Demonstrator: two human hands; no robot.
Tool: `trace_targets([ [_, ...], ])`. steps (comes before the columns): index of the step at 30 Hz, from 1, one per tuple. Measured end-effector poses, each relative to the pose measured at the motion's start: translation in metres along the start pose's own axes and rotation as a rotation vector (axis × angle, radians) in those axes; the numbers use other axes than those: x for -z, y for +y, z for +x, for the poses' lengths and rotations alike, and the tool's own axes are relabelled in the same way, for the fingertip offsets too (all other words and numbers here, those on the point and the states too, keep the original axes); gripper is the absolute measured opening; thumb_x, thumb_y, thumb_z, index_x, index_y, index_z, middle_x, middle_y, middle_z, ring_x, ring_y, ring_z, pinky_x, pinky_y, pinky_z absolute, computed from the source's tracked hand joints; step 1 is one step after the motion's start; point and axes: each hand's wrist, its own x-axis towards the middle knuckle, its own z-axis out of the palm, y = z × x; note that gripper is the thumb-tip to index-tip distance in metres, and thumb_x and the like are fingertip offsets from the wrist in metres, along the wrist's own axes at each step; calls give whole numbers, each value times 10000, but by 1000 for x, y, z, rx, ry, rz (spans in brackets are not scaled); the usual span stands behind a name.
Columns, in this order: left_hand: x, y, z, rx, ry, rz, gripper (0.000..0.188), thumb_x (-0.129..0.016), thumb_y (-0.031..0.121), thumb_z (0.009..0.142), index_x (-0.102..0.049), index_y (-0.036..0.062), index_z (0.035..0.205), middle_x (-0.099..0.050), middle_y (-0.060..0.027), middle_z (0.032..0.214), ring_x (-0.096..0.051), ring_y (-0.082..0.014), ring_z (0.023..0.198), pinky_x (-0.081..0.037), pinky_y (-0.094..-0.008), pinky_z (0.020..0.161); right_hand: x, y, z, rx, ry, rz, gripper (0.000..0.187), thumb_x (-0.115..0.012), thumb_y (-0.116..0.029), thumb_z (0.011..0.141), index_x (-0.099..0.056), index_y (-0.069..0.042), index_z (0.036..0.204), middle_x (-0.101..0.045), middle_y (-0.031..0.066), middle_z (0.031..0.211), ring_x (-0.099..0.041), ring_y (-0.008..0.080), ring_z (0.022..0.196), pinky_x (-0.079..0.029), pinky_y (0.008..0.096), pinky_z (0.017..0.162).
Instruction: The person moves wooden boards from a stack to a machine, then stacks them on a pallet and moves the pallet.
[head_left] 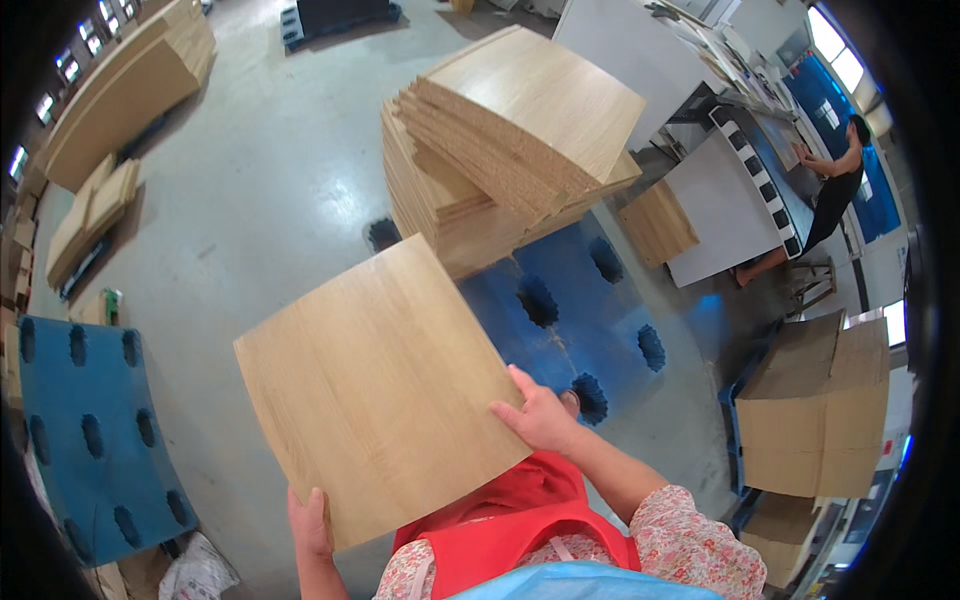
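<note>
A square, light wood-grain board (375, 395) is held in front of me between both hands, tilted. My left hand (309, 520) grips its lower left edge, thumb on the top face and fingers mostly hidden behind. On the right edge, my right hand (538, 412) is closed with its thumb on the face; the other fingertips partly go out of sight underneath. Past the board's far corner stands a stack of similar boards (540, 95), its upper layers turned at an angle to those below. That stack rests on a blue pallet (575, 290) with dark round holes.
Another blue pallet (100, 400) lies at the left. More wood panels (130, 95) are piled at the far left. Cardboard sheets (820, 420) stand on a pallet at the right. Beyond, a person in dark clothes (840, 190) works at a machine table (740, 200).
</note>
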Motion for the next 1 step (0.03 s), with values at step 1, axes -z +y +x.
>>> trace_targets([
  [1, 4, 12, 2, -29, -7, 9, 544, -576, 74, 831, -338, -2, 1314, -475, -133, 1239, -486, -223, 1111, -389, -353, 962, -2, -9, 1, 21, 18, 16, 705, -637, -285, 835, -312, 108, 1321, -574, 258, 1133, -588, 285, 1053, -451, 302, 887],
])
